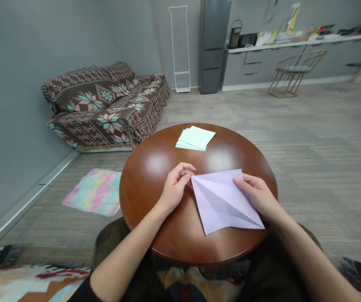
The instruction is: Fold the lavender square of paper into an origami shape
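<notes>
A square sheet of lilac paper (222, 199) with diagonal creases is held over the near part of a round brown table (149, 205). My left hand (177, 184) pinches its upper left corner between thumb and fingers. On the sheet's right edge, my right hand (257, 193) grips with the thumb on top and the fingers behind, partly hidden by the paper. Beyond both hands lies a small fanned stack of pale green paper sheets (196, 137), touched by neither hand.
A sofa under a patterned cover (105, 105) stands at the back left, near a fluffy pastel rug (94, 191). Behind the table are a grey fridge (213, 46), a white rack (180, 50), a kitchen counter (281, 44) and a gold wire chair (293, 69).
</notes>
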`<state>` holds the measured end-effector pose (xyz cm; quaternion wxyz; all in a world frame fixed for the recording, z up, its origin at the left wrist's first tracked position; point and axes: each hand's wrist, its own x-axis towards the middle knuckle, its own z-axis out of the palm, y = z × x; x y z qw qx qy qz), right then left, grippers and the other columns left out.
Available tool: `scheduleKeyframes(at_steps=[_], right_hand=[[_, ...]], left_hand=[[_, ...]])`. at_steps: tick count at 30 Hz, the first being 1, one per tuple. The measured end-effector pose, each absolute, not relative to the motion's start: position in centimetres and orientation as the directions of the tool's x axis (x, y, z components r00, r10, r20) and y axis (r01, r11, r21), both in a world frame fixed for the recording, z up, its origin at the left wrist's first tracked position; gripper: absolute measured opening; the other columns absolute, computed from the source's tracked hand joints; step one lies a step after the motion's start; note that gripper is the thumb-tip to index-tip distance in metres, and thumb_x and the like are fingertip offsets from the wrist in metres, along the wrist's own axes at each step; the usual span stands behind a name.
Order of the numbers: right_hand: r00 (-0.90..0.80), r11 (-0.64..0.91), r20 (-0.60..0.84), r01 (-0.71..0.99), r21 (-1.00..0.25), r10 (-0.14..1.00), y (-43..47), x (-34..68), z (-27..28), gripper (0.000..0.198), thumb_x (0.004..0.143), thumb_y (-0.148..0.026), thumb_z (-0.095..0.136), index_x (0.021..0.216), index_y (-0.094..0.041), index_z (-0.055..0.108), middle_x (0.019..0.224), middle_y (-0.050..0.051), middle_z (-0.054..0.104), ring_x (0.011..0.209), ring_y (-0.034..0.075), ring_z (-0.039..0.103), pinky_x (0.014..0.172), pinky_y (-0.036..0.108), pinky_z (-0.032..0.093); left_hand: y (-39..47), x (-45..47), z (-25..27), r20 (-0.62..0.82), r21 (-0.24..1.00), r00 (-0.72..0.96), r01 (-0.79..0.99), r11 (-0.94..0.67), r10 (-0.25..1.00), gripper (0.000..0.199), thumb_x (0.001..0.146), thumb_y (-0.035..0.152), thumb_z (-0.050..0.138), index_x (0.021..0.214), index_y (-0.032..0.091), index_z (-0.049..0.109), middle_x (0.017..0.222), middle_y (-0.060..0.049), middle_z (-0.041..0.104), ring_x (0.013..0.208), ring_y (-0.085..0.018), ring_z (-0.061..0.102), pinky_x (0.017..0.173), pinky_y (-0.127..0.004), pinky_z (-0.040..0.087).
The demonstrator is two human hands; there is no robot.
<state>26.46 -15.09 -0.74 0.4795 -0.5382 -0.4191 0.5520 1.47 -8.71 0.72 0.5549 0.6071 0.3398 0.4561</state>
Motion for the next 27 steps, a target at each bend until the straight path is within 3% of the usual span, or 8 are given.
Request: scheduleKeyframes(at_steps=[5,11,17,20,23,27], right_hand=[[0.047,-0.184,-0.19,-0.11,-0.977,0.981,-14.9,26.4,-1.0,0.037,0.083,-0.052,0.073,0.097,-0.017,0.074,0.074,0.003,0.073,0.056,0.016,0.059,0.051,0.024,0.043],[0.068,-0.081,-0.081,-0.016,-0.997,0.994,-14.8,26.6,-1.5,0.036,0.088,-0.051,0.069,0.102,-0.019,0.073,0.082,0.003,0.073,0.066,0.018,0.061,0.056,0.026,0.045],[0.101,0.077,0.099,0.205,-0.976,0.99,-14.9,26.7,-1.2,0.034,0.091,-0.048,0.065,0.078,-0.018,0.07,0.068,0.0,0.063,0.06,0.015,0.051,0.052,0.024,0.038],[0.146,0.072,0.096,0.162,-0.984,0.985,-14.8,26.7,-1.4,0.031,0.09,-0.048,0.067,0.084,-0.018,0.073,0.074,0.001,0.068,0.063,0.016,0.055,0.054,0.024,0.04],[0.197,-0.016,-0.025,-0.048,-0.999,0.98,-14.6,26.5,-1.8,0.031,0.085,-0.05,0.072,0.096,-0.021,0.076,0.082,0.002,0.075,0.066,0.018,0.062,0.057,0.026,0.047],[0.187,-0.119,-0.159,-0.206,-0.971,0.97,-14.5,26.0,-2.2,0.033,0.082,-0.05,0.075,0.1,-0.022,0.077,0.08,0.003,0.077,0.066,0.02,0.067,0.059,0.027,0.051]], left_hand=[[-8.8,1.6,0.9,0.237,0.97,0.372,-0.132,-0.202,0.898,0.016,0.088,0.028,0.065,0.1,0.017,0.064,0.088,-0.002,0.062,0.072,-0.013,0.06,0.068,-0.026,0.05],[-8.7,1.9,1.0,0.205,0.979,0.278,-0.077,-0.191,0.938,0.014,0.083,0.023,0.068,0.094,0.016,0.062,0.078,0.0,0.06,0.066,-0.012,0.06,0.064,-0.026,0.053],[-8.2,1.6,0.1,0.184,0.983,0.169,-0.046,-0.179,0.968,0.016,0.081,0.023,0.069,0.092,0.016,0.061,0.082,-0.002,0.062,0.07,-0.014,0.062,0.059,-0.026,0.057],[-8.0,1.4,-0.1,0.142,0.986,0.121,-0.103,-0.13,0.982,0.017,0.082,0.025,0.069,0.094,0.016,0.061,0.085,-0.003,0.062,0.074,-0.014,0.062,0.061,-0.026,0.057],[-8.2,1.4,0.2,0.074,0.969,0.279,-0.249,-0.003,0.957,0.024,0.081,0.02,0.069,0.104,0.017,0.064,0.096,-0.005,0.064,0.077,-0.014,0.063,0.065,-0.024,0.056],[-8.8,1.6,0.6,0.067,0.935,0.594,-0.317,0.157,0.801,0.054,0.084,0.023,0.072,0.135,0.027,0.055,0.122,-0.009,0.062,0.093,-0.018,0.066,0.075,-0.027,0.057]])
